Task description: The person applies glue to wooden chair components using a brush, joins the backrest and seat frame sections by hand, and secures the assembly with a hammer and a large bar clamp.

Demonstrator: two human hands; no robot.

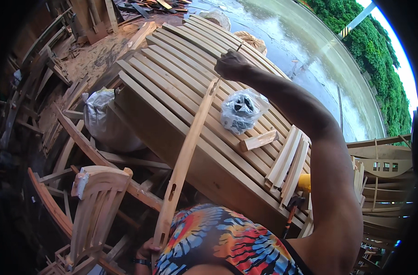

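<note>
A long, slightly curved wooden piece (190, 137) with mortise slots slants from beside my body up over the edge of a stack of wooden slats (172, 59). At its lower end my left hand (147, 249) is closed around it, fingers partly hidden. My right arm reaches far forward, and my right hand (232, 65) makes a fist around a thin dark rod-like tool (239, 46). The tool's lower end meets the slot at the piece's far end; its exact kind I cannot make out. A clear plastic bag (243, 111) with dark contents lies on the slats nearby.
A short wood block (259, 140), several loose strips (289, 160) and a hammer (294, 211) lie on the right of the stack. At left stand a wooden chair back (101, 197), curved wooden frames (87, 142) and a white sack (103, 119). Wet pavement (287, 46) lies beyond.
</note>
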